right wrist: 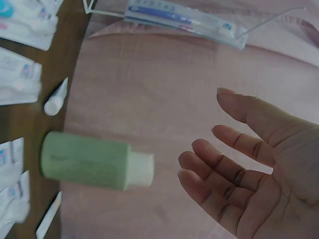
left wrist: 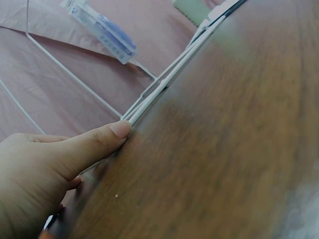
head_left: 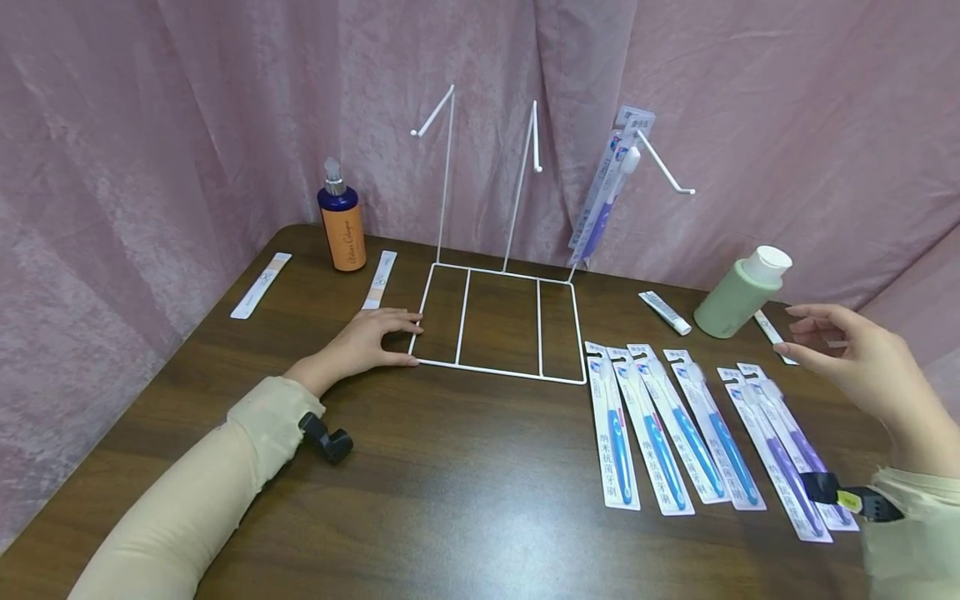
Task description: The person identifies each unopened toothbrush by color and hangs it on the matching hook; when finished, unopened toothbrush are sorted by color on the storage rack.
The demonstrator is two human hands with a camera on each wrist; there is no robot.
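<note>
A white wire display rack (head_left: 498,321) stands on the dark wooden table (head_left: 450,483), its flat base frame toward me and three hooks rising at the back. My left hand (head_left: 371,337) rests flat on the table with its fingertips against the frame's left edge; the thumb (left wrist: 107,134) touches the wire (left wrist: 159,89). Packaged toothbrushes (head_left: 603,187) hang from the right hook (right wrist: 184,20). My right hand (head_left: 847,350) hovers empty with relaxed fingers (right wrist: 219,164) near a green bottle (head_left: 738,293) (right wrist: 94,162). Several packaged toothbrushes (head_left: 675,425) lie in a row below it.
A blue and orange pump bottle (head_left: 341,221) stands at the back left, with two flat strips (head_left: 260,285) (head_left: 380,279) beside it. A small white tube (head_left: 663,312) lies left of the green bottle. Pink curtain (head_left: 187,125) closes off the back and left.
</note>
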